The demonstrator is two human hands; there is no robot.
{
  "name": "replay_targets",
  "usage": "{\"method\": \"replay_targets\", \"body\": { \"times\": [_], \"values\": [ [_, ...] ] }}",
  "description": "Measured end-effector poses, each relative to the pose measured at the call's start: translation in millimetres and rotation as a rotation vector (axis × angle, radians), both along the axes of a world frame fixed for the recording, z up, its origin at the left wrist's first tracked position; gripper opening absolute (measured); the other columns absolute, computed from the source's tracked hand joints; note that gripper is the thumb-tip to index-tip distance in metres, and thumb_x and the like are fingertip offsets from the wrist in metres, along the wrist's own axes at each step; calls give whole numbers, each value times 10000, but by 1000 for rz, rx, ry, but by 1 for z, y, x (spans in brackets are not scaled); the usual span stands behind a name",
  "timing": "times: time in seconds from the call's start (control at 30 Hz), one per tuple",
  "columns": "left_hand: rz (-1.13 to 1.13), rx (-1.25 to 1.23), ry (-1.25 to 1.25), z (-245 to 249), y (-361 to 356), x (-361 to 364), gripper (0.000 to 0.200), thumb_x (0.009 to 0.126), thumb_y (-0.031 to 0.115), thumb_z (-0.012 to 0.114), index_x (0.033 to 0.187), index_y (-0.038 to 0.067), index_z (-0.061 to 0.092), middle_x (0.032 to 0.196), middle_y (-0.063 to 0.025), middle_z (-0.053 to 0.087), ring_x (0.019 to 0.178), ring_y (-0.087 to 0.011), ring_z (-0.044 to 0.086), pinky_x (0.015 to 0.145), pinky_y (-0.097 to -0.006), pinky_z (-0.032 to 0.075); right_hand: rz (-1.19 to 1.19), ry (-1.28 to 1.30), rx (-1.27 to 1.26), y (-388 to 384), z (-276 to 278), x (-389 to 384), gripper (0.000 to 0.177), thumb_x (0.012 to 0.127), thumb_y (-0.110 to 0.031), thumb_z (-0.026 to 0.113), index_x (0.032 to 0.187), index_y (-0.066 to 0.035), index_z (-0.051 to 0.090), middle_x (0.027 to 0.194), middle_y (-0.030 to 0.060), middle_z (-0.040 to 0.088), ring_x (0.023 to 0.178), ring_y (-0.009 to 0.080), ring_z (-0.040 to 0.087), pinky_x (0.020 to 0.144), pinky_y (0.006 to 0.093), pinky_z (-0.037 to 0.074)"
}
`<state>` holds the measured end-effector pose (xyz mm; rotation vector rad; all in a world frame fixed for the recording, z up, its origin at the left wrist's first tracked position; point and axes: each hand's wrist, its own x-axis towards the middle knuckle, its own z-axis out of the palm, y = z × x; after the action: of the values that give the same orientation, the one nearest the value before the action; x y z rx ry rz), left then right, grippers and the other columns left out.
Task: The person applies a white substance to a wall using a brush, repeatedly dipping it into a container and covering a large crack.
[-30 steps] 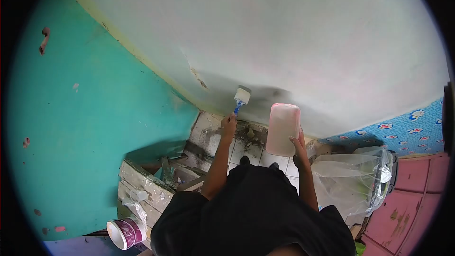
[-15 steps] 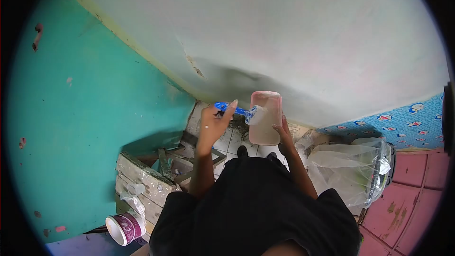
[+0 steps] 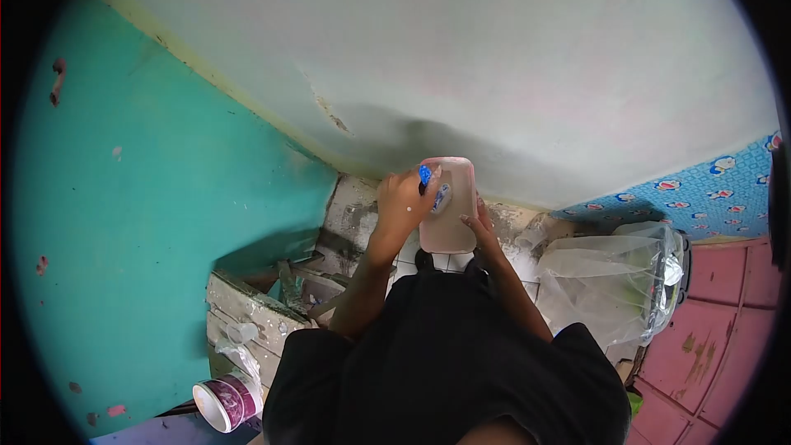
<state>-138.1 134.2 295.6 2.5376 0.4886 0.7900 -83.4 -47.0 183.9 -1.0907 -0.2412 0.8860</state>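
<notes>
My left hand (image 3: 402,204) is closed round the blue handle of a paintbrush (image 3: 425,175), its fingers wrapped over the grip. The brush's head, smeared with white, points down into a shallow pink tray (image 3: 449,241). A pale, whitish coating covers the inside of that tray. At the tray's right side, my right hand (image 3: 484,229) grips the edge, with the thumb over the rim and the other fingers mostly hidden. The tray is held up in front of my body, above the tiled floor and my feet.
A pale wall (image 3: 511,49) rises ahead, with a green wall (image 3: 165,165) to the left. Beside me on the left stands a worn wooden piece (image 3: 255,301) with a purple-and-white bucket (image 3: 227,404). Plastic-covered items (image 3: 593,288) and pink panels (image 3: 700,346) are at right.
My left hand has moved right, bringing the brush from the tray's left edge to inside it, with the handle now more upright. The tray has shifted slightly left in view.
</notes>
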Motion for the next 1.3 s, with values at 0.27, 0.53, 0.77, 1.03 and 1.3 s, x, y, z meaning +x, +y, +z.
{"method": "replay_targets", "body": {
  "times": [0.27,0.53,0.77,1.03,1.3],
  "values": [
    [144,-398,-105,7,13,-18,325,910,243,670,692,7,622,589,-143,592,506,-294,589,523,-416,450,-46,43,-18,-7,-12,1,798,891,-189,564,1557,-57,145,1566,154,252,1430,274,273,1160,390,235],
    [249,-1459,-151,-60,27,-87,288,963,262,629,851,-2,656,704,-46,661,562,-94,595,539,-243,461,-194,23,11,4,1,2,678,899,-186,534,1506,-72,254,1391,146,433,1284,252,439,1049,382,388],
    [-226,-1408,172,-86,38,-122,226,1000,209,562,1041,-2,632,790,-17,623,656,-62,541,607,-216,436,-273,-12,-47,17,-22,6,710,891,-172,539,1522,-55,234,1435,149,401,1315,259,410,1075,380,356],
    [-78,-1303,-28,-129,80,-89,217,1031,247,504,987,47,575,699,43,467,599,-52,417,548,-231,356,-388,-35,-44,41,-38,5,694,911,-141,530,1531,-70,225,1451,139,387,1323,246,399,1080,373,349],
    [113,-845,-307,-180,146,5,327,1039,320,474,912,31,560,660,12,450,558,-77,397,514,-267,334,-376,-81,-151,33,-55,7,641,900,-158,527,1488,-51,295,1362,129,458,1255,240,453,1048,366,373]
  ]
}}
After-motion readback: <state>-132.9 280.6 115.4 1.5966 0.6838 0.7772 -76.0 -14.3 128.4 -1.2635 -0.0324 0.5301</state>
